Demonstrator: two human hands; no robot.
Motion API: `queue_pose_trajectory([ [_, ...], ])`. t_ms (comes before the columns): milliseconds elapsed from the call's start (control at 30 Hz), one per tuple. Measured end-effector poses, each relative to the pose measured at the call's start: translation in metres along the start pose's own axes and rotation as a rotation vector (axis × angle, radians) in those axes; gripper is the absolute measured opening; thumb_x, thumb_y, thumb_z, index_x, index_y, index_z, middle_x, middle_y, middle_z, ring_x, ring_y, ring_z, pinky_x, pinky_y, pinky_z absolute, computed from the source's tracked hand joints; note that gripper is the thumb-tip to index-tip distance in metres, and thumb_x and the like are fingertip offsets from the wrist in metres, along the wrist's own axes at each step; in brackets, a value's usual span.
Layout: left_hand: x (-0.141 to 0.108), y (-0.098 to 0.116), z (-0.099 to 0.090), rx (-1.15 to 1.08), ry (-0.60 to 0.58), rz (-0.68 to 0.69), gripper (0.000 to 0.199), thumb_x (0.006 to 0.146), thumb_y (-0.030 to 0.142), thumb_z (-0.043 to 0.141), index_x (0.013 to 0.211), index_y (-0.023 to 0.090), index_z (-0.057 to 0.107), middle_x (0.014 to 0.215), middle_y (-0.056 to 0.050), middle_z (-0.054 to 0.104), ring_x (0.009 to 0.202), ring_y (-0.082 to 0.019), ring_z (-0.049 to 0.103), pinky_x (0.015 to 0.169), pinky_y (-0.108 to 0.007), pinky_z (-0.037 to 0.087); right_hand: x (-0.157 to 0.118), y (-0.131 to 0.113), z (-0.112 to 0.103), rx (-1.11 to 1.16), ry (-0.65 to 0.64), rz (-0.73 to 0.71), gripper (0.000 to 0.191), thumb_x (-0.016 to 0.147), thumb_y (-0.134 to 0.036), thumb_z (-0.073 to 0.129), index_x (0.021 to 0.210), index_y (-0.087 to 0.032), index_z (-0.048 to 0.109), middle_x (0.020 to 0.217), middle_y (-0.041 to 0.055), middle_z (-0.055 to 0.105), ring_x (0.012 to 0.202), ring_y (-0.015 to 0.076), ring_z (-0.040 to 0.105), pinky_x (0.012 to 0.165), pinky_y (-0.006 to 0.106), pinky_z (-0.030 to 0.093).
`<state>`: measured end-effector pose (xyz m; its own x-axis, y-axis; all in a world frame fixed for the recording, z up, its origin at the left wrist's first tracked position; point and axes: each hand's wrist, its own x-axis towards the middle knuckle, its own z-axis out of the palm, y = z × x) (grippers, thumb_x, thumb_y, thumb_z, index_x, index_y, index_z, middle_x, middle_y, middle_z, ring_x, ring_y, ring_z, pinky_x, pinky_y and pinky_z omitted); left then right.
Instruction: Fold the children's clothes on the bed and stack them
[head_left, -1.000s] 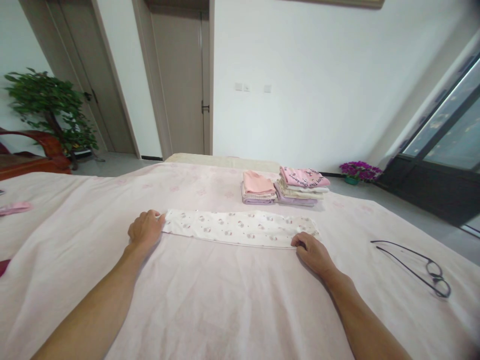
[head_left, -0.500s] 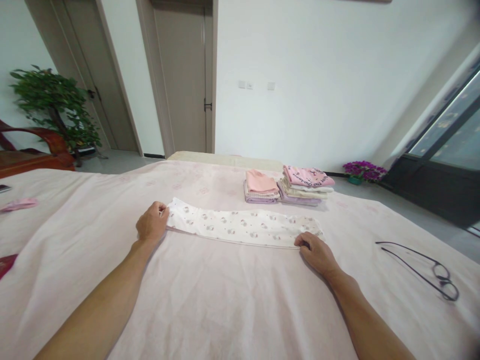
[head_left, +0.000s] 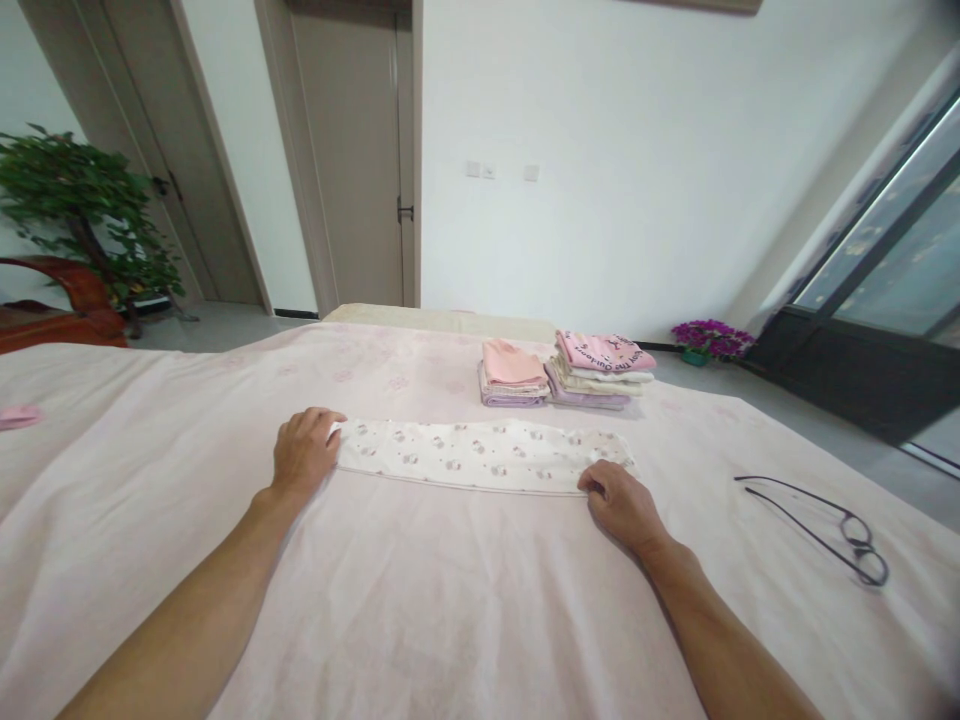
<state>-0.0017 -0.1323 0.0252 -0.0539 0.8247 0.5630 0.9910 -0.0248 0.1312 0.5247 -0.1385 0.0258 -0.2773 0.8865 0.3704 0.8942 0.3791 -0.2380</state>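
Observation:
A white garment point(head_left: 465, 457) with a small printed pattern lies folded into a long strip across the pink bedspread point(head_left: 450, 600). Whether it is trousers or a top I cannot tell. At its left end, my left hand point(head_left: 306, 450) is closed on the corner, the fingers bent over the fabric. My right hand point(head_left: 622, 505) pinches the near edge close to the right end, thumb and fingers curled together. Between the two hands the strip lies nearly flat, and its front edge shows more than one layer.
Behind the strip stand two piles of folded clothes, one topped with a peach piece point(head_left: 515, 363), the other with a pink printed shirt point(head_left: 604, 351). Black-framed glasses point(head_left: 862, 548) lie at the right. A pink cloth item point(head_left: 20, 417) rests at the far left.
The view has turned slightly right. My left fingers have shifted over the garment's left corner, which now lies flatter and straighter. My right hand keeps its hold on the near edge.

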Motion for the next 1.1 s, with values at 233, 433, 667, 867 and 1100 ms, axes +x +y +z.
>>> queue_pose_trajectory([
  [233, -0.009, 0.07, -0.004, -0.435, -0.293, 0.508, 0.024, 0.098, 0.035, 0.043, 0.107, 0.025, 0.063, 0.105, -0.004, 0.064, 0.103, -0.02, 0.056, 0.094, -0.034, 0.043, 0.002, -0.034, -0.007, 0.046, -0.036, -0.183, 0.037, 0.07, -0.004, 0.046, 0.095, -0.022, 0.067, 0.089, 0.0031, 0.063, 0.09, 0.019, 0.054, 0.083, 0.03, 0.038],
  [433, -0.005, 0.101, -0.003, -0.348, -0.458, 0.36, 0.033, 0.098, 0.041, 0.037, 0.081, 0.022, 0.058, 0.081, -0.001, 0.063, 0.081, -0.017, 0.058, 0.074, -0.029, 0.04, 0.002, -0.037, -0.001, 0.082, -0.034, -0.148, 0.025, 0.069, -0.004, 0.045, 0.076, -0.021, 0.061, 0.078, 0.0017, 0.061, 0.081, 0.0169, 0.052, 0.076, 0.027, 0.038],
  [667, 0.04, 0.164, 0.022, -0.28, -0.443, 0.191, 0.033, 0.097, 0.036, 0.036, 0.084, 0.023, 0.063, 0.091, -0.002, 0.069, 0.087, -0.017, 0.063, 0.071, -0.026, 0.039, 0.018, -0.026, -0.002, -0.123, 0.221, 0.005, 0.032, 0.081, -0.008, 0.046, 0.102, -0.02, 0.067, 0.105, 0.0066, 0.065, 0.102, 0.0221, 0.053, 0.093, 0.033, 0.036],
  [867, 0.083, 0.228, 0.063, -0.245, -0.453, 0.148, 0.029, 0.09, 0.035, 0.048, 0.1, 0.022, 0.071, 0.108, -0.009, 0.069, 0.104, -0.024, 0.061, 0.085, -0.032, 0.042, 0.018, -0.001, 0.0, -0.243, 0.144, 0.125, 0.027, 0.092, -0.019, 0.047, 0.11, -0.022, 0.067, 0.107, 0.0066, 0.065, 0.101, 0.0216, 0.053, 0.091, 0.031, 0.038],
  [1100, 0.09, 0.253, 0.08, -0.235, -0.441, 0.125, 0.017, 0.081, 0.034, 0.061, 0.086, 0.021, 0.07, 0.1, -0.01, 0.07, 0.1, -0.028, 0.061, 0.083, -0.036, 0.043, 0.017, 0.008, 0.003, -0.192, 0.124, 0.166, 0.023, 0.091, -0.018, 0.048, 0.1, -0.024, 0.069, 0.098, 0.0046, 0.065, 0.097, 0.0203, 0.054, 0.089, 0.03, 0.039],
])
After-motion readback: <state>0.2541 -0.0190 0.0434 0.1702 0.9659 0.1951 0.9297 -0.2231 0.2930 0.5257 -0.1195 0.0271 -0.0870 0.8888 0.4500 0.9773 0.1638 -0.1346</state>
